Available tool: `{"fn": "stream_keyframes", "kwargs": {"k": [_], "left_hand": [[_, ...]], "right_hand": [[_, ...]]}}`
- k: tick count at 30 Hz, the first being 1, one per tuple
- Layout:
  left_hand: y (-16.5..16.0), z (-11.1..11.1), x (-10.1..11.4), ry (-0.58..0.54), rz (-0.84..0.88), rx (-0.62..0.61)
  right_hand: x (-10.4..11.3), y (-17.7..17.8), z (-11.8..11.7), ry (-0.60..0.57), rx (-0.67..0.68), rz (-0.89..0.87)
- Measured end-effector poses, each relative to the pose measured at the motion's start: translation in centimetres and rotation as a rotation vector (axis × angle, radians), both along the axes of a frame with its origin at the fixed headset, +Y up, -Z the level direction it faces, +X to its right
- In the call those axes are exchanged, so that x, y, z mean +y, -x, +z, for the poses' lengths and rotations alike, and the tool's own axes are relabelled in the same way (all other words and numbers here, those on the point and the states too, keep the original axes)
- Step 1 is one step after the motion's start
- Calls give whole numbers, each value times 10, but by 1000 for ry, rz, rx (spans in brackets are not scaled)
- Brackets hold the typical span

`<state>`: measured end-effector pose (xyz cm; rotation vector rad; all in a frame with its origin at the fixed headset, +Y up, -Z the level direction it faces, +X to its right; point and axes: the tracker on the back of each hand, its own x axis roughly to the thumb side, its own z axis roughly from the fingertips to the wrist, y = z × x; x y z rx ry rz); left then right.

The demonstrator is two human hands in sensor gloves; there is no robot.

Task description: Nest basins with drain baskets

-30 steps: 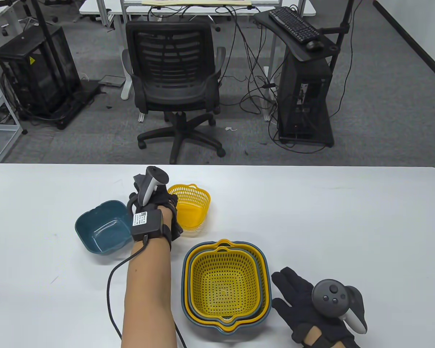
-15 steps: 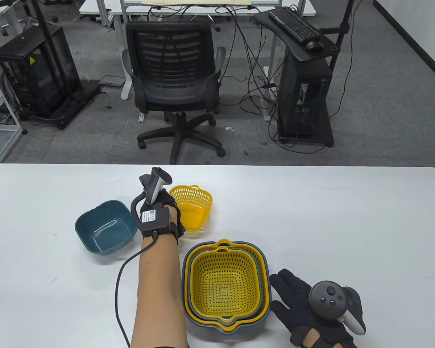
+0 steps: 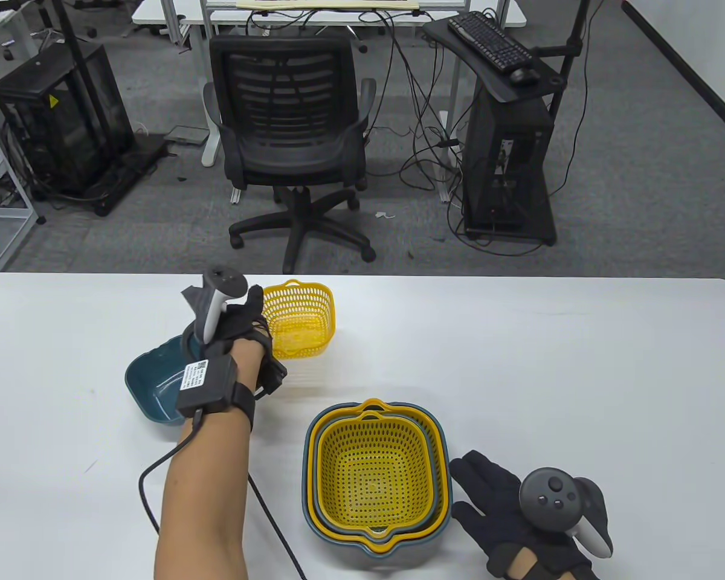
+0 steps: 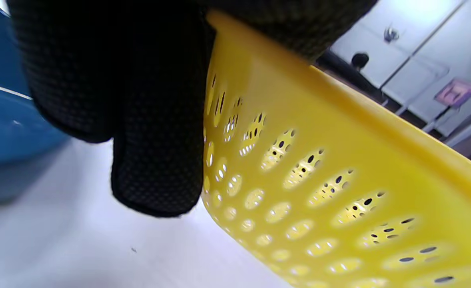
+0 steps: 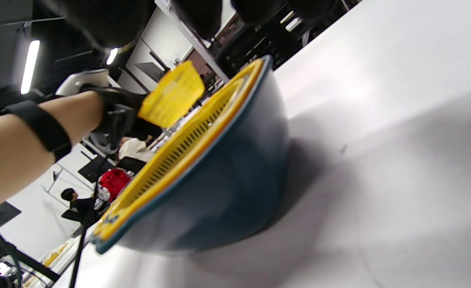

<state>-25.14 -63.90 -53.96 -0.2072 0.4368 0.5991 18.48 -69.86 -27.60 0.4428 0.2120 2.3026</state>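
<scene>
The small yellow drain basket [image 3: 299,320] has just come up off the bench [image 3: 519,362]: half a second ago it stood upright on the white surface beside the left hand [image 3: 235,338], and now it hangs tilted in the air, carried toward the left and a little toward the far edge, with only its faint shadow left below. The left hand grips it by the near rim, fingers [image 4: 155,132] curled down over the outer wall, as the left wrist view shows, with the bench visible beneath the perforated side. The small blue basin [image 3: 157,386] sits where it was, just left of and below that hand and partly hidden by the wrist; its hollow is bare, so I judge it to be the basket's destination. That means the second pairing is in its carry phase: lifted, not yet placed. The large blue basin [image 3: 438,447] near the front edge already has its large yellow basket [image 3: 371,477] seated inside, rims close together all round, so that half of the job looks done. The right hand [image 3: 519,513] lies flat on the bench just right of the large set, fingers straight and spread, holding nothing, unmoved over the last second. The basket will likely need levelling before it drops squarely into the small basin.
</scene>
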Motion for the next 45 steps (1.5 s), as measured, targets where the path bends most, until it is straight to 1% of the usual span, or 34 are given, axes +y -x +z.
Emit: {"fn": "stream_keyframes", "kwargs": {"k": [1,3,7,10,14,17,21,28,30,34,36,37,38,39,40,41,43,45], "left_hand": [[11,9,5,-6,31,8],[27,24,12,-49,39,56],[64,50,17,-87,61,170],[91,70,12,-96,43,276],[116,87,-6,-47,-56,361],[124,94,-21,-28,-142,393],[125,95,-36,28,-233,385],[117,90,-62,101,-341,321],[116,90,-69,150,-347,304],[119,89,-86,222,-244,242],[123,90,-92,222,-121,234],[127,91,-96,205,-26,249],[131,93,-99,160,73,265],[134,94,-100,133,129,275],[138,96,-102,76,202,308],[142,98,-103,21,239,354],[147,102,-105,-14,294,419],[152,104,-109,-30,339,451]], "right_hand": [[0,0,0,1,3,0],[0,1,0,1,7,2],[0,1,1,2,13,1],[0,1,1,5,13,0],[-2,1,1,17,12,-1],[-3,2,1,21,14,1],[-3,2,1,25,15,4],[-3,1,0,23,9,-2],[-5,1,-1,32,13,-2],[-8,2,-2,57,23,11],[-9,3,-2,62,27,14],[-9,3,-3,63,27,13],[-9,3,-2,63,26,13],[-9,3,-2,62,25,12],[-9,2,-2,63,23,12],[-9,2,-3,63,22,12],[-9,2,-3,65,21,11],[-9,2,-3,69,21,13]]}}
